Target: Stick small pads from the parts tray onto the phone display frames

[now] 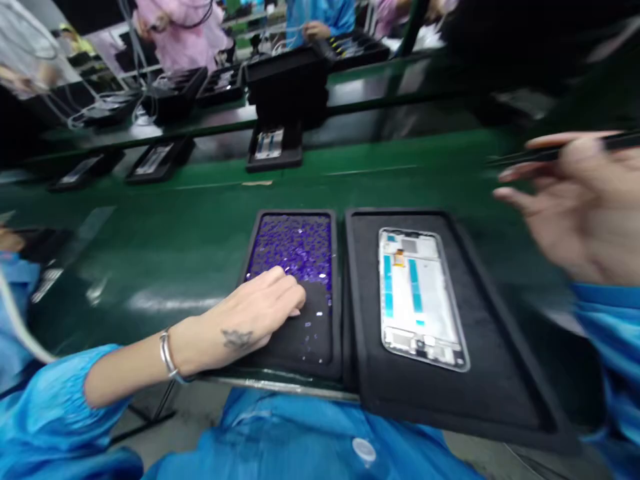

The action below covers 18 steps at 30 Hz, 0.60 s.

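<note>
My left hand (267, 303) rests over a black tray (336, 333) that holds many tiny shiny purple pieces (295, 250). Its fingers are curled in and pressed together at the lower side of the pile; anything between the fingertips is hidden. A few small pieces lie loose below them. Off to the right, my right hand (575, 193) is raised above the bench, gripping slim dark tweezers (540, 157) that point left and look blurred. Between the hands, a phone frame (420, 300) with blue strips lies flat in a larger black tray (400, 400).
Trays with phone parts, such as one black tray (275, 160), stand farther back on the green bench (175, 227). Behind them are stacked black trays (287, 80) and white cables (145, 110). Co-workers in pink and blue work across the bench; a blue sleeve (20, 287) shows at left.
</note>
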Each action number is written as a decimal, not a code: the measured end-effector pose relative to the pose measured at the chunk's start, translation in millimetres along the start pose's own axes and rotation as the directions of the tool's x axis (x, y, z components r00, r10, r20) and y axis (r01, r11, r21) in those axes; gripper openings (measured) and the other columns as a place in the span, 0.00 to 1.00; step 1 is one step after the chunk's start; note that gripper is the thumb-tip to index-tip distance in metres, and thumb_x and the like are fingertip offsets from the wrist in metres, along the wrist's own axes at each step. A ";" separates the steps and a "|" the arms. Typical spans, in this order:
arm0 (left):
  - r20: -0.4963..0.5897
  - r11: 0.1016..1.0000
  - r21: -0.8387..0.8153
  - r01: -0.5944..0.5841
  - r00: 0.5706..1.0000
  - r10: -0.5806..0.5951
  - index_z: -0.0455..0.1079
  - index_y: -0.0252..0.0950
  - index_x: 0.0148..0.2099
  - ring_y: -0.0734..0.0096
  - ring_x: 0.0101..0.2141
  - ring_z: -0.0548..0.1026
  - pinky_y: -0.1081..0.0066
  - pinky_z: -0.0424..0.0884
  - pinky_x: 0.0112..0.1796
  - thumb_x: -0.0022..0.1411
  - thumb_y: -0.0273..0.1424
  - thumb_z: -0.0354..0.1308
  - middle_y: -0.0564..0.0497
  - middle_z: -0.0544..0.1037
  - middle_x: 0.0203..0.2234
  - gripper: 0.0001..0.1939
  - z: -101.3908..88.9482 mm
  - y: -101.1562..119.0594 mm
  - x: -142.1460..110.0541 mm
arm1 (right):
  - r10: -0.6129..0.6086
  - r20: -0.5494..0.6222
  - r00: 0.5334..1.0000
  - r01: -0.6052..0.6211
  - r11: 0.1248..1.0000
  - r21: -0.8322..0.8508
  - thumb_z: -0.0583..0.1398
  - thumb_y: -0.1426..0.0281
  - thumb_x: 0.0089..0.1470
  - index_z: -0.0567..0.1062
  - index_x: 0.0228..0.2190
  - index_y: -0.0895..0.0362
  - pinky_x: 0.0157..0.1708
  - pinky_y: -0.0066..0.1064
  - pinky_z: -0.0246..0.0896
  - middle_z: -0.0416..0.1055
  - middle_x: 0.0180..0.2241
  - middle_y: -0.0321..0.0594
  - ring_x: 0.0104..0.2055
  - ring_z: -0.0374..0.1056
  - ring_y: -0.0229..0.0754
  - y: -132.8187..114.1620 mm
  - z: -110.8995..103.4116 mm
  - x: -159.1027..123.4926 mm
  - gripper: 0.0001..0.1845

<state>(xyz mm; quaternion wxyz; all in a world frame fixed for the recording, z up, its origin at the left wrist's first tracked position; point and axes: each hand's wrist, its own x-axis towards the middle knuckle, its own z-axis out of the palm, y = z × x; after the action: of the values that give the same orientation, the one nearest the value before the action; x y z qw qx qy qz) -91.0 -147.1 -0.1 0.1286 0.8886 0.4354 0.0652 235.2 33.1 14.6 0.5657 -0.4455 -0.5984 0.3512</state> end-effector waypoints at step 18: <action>0.039 0.123 -0.992 0.039 0.999 -0.008 0.72 0.29 0.38 0.80 0.27 0.66 0.74 0.63 0.34 0.53 0.44 0.68 0.52 0.71 0.28 0.22 -5.9 -20.1 188.9 | -0.184 0.145 0.972 0.207 0.966 -0.156 0.62 0.61 0.56 0.78 0.35 0.54 0.35 0.28 0.71 0.75 0.33 0.39 0.32 0.73 0.37 -26.1 6.0 -45.2 0.10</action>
<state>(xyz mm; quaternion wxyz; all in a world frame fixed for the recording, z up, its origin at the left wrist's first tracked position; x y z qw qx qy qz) 8.1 15.1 0.6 0.6907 0.5747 0.2955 0.3245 224.1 -17.8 21.6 0.5175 -0.4071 -0.7027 0.2696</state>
